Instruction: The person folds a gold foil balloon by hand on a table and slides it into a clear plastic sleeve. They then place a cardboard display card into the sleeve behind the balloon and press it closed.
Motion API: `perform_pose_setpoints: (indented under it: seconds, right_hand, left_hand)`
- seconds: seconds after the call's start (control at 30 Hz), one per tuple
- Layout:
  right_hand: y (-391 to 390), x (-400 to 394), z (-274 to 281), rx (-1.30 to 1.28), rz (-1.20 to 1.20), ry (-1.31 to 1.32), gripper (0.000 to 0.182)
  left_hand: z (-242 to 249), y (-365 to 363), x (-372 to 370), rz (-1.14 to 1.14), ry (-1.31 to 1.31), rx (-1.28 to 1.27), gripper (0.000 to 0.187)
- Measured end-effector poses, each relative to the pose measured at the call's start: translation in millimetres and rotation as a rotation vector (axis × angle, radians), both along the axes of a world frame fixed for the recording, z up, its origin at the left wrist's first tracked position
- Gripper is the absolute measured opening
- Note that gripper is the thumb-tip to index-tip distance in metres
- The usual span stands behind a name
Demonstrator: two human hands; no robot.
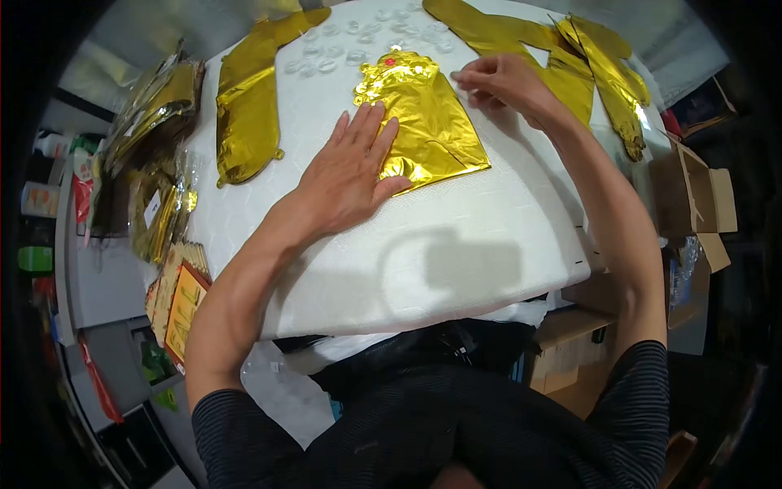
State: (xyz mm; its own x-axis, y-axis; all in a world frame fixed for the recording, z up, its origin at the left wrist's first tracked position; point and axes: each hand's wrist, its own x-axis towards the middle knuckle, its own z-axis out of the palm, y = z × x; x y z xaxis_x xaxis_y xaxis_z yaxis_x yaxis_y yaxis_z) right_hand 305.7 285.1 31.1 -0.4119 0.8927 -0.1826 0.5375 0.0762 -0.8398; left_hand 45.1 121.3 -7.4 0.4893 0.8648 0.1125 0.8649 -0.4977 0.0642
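My left hand (346, 171) lies flat with its fingers stretched out on the left part of a gold foil balloon (436, 130). This balloon is flat and wrinkled, with a scalloped, crown-like top bearing a red spot. Just off its upper right edge, my right hand (507, 85) is raised with thumb and fingers pinched together. Whether anything small is between those fingers cannot be made out. Further left rests another flat gold foil balloon (248, 114), and a larger gold foil shape (521, 37) lies beyond my right hand.
Small clear discs (354, 41) are scattered at the table's far side. Packed gold foil bundles (159, 106) and printed cards (186, 306) stand at the left edge. An open cardboard box (692, 191) is on the right. White padding covers the table (350, 269).
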Motion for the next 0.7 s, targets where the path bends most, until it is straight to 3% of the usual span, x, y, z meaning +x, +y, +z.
perform_pose_setpoints:
  seconds: [0.23,0.3,0.53,0.63,0.7]
  right_hand:
    - [14,-18,7,-0.13,0.161,-0.063,0.029]
    - [11,-24,10,-0.086,0.199,-0.186,0.03]
    - [14,-25,5,-0.163,0.231,-0.157,0.032]
    - [15,-24,1,-0.14,0.21,-0.118,0.031]
    - [4,-23,7,-0.163,0.143,-0.01,0.03]
  left_hand:
    - [-1,-1,-2,-0.012,-0.019,0.017,0.083]
    - [-2,0,-2,-0.008,-0.011,0.03,0.083]
    - [-4,-1,-2,0.005,-0.048,0.028,0.085]
    - [-1,2,-8,0.028,-0.198,0.013,0.084]
    - [6,7,-16,0.13,-0.718,-0.01,0.084]
